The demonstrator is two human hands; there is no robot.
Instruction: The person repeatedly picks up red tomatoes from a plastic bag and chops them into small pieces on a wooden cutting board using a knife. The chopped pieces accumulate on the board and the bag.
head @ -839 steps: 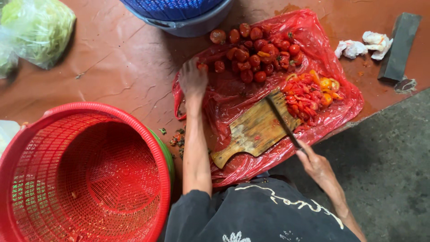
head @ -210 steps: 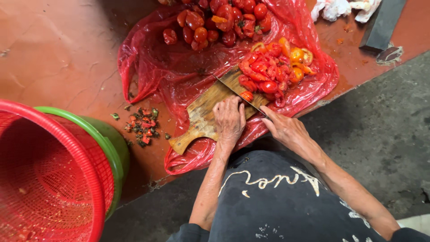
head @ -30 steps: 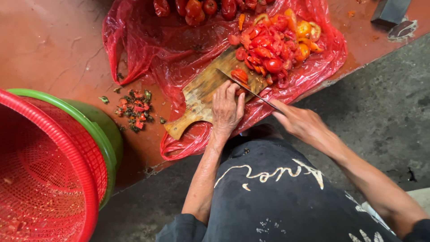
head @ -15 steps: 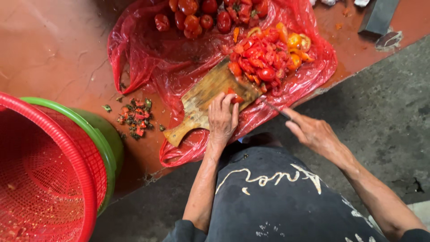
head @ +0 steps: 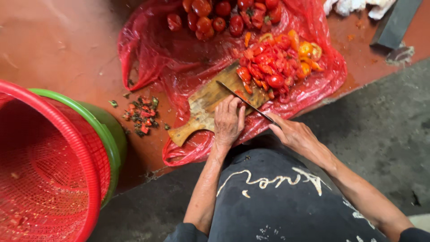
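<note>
A wooden cutting board (head: 206, 101) lies on a red plastic sheet (head: 156, 62) spread on the floor. My left hand (head: 228, 121) rests on the board, fingers curled over a tomato piece that is mostly hidden beneath them. My right hand (head: 293, 134) grips the handle of a long knife (head: 244, 101), whose blade lies across the board just past the left fingertips. A pile of cut tomato pieces (head: 273, 62) sits beyond the board. Whole red tomatoes (head: 215, 18) lie at the sheet's far edge.
A red mesh basket (head: 40, 170) nested in a green tub (head: 107, 134) stands at the left. Tomato stems and scraps (head: 141, 114) lie on the brown floor beside the sheet. A dark sharpening block (head: 394, 24) and white rags (head: 354, 6) are at the far right.
My right hand has brought the knife back over the board, blade now beside my left fingers. The left hand stays on the board over a tomato piece.
</note>
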